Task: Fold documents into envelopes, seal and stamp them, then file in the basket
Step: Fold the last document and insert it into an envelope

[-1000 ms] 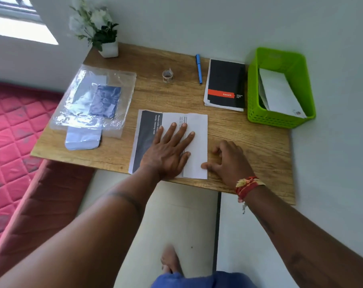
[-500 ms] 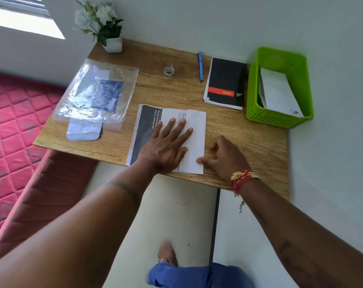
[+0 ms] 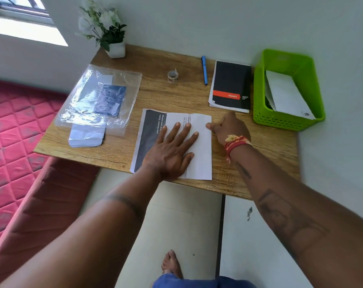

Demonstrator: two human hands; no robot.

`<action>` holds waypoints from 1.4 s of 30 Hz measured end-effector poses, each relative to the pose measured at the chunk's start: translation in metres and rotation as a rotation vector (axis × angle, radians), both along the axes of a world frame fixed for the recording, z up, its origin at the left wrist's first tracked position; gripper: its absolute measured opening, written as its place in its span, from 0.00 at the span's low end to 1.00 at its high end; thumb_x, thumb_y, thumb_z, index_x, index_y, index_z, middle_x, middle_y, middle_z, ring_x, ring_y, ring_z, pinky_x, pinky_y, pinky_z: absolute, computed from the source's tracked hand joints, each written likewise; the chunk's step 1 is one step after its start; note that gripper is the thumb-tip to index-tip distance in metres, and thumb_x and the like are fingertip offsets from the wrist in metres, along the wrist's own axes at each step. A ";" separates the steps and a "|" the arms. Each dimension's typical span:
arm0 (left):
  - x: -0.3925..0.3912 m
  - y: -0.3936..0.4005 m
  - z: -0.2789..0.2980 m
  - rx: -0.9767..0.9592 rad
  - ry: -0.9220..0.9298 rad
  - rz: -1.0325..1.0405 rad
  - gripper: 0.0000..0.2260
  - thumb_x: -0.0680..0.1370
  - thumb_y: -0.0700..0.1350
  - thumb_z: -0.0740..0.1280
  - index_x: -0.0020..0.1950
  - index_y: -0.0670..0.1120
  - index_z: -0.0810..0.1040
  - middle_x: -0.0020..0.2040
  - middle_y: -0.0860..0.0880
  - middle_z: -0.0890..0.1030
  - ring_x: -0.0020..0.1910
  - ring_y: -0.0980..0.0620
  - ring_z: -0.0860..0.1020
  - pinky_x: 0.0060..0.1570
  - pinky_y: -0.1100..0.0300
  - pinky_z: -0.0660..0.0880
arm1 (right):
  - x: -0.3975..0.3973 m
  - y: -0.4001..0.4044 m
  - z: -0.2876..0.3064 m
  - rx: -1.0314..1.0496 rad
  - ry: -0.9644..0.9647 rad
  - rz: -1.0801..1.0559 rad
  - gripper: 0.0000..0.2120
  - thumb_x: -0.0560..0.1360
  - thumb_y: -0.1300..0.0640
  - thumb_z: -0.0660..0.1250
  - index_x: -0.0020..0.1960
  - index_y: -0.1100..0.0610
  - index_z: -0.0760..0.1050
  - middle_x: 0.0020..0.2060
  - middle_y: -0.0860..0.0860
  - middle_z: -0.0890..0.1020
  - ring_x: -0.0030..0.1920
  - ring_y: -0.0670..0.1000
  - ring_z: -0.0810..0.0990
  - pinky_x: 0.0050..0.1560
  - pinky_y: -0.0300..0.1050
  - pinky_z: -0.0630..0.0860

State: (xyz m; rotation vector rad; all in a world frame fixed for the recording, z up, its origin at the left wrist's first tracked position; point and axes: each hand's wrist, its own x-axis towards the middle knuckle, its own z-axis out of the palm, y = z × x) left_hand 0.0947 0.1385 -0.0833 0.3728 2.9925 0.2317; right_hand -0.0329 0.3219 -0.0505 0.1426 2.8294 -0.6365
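A: Where's the document (image 3: 199, 146) and which way does it run?

B: Near the front edge of the wooden table (image 3: 176, 94), about the middle. Its long axis runs away from the person, front edge towards the wall. The right part is folded over, so a white flap lies on top; a dark printed band runs down its left side, with the print lines turned sideways.

A: And the hands?

B: The left hand (image 3: 172, 151) lies flat on the sheet, fingers straight and spread, pressing it down. The right hand (image 3: 228, 126) is at the far right edge of the fold, fingers curled under, thumb tip touching the paper edge. I cannot tell whether it pinches the sheet.

A: Anything hard to make out?

B: The print is too small to read beyond a few words. The left palm hides the middle of the sheet.

A: What else is around?

B: A green basket (image 3: 259, 96) at the right end, a white envelope (image 3: 286, 94) leaning inside it. Beside it a black notebook (image 3: 231, 84) with an orange stripe, then a blue pen (image 3: 204, 70) and a small roll (image 3: 173, 75), probably stamps. On the left, a clear plastic bag (image 3: 99, 96) with more envelopes, one sticking out (image 3: 86, 138). A potted plant (image 3: 112, 36) stands in the far left corner. Nothing lies between the document and the basket
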 end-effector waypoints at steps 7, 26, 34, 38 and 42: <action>0.001 -0.001 0.000 0.025 0.007 0.010 0.29 0.84 0.63 0.39 0.85 0.56 0.41 0.85 0.50 0.40 0.83 0.47 0.36 0.80 0.41 0.38 | -0.026 -0.015 0.003 0.029 0.009 -0.132 0.29 0.77 0.40 0.69 0.71 0.55 0.68 0.60 0.56 0.82 0.59 0.61 0.81 0.46 0.50 0.72; 0.004 -0.002 -0.005 0.072 0.033 0.057 0.28 0.85 0.56 0.43 0.86 0.51 0.47 0.85 0.51 0.45 0.84 0.49 0.41 0.82 0.46 0.39 | 0.031 -0.006 0.016 -0.271 -0.217 -0.218 0.16 0.72 0.46 0.71 0.40 0.59 0.84 0.36 0.52 0.86 0.39 0.55 0.84 0.42 0.45 0.78; 0.005 -0.001 -0.002 0.085 0.032 0.058 0.27 0.86 0.54 0.46 0.86 0.50 0.50 0.86 0.51 0.47 0.84 0.49 0.42 0.82 0.46 0.40 | 0.040 -0.015 0.011 -0.348 -0.208 -0.231 0.16 0.71 0.47 0.75 0.34 0.54 0.72 0.32 0.48 0.76 0.33 0.49 0.76 0.30 0.40 0.65; 0.005 -0.001 -0.001 0.119 0.039 0.057 0.27 0.86 0.55 0.47 0.86 0.50 0.51 0.86 0.50 0.48 0.84 0.49 0.43 0.82 0.47 0.39 | 0.042 -0.013 0.013 -0.455 -0.181 -0.234 0.11 0.72 0.51 0.75 0.40 0.57 0.79 0.38 0.51 0.83 0.37 0.51 0.82 0.34 0.43 0.73; 0.008 -0.002 0.003 0.225 0.104 0.092 0.26 0.85 0.54 0.55 0.82 0.47 0.62 0.84 0.46 0.57 0.83 0.45 0.54 0.82 0.46 0.49 | 0.061 -0.015 0.012 -0.806 -0.079 -0.300 0.10 0.73 0.48 0.74 0.51 0.50 0.80 0.44 0.48 0.87 0.38 0.49 0.85 0.35 0.43 0.76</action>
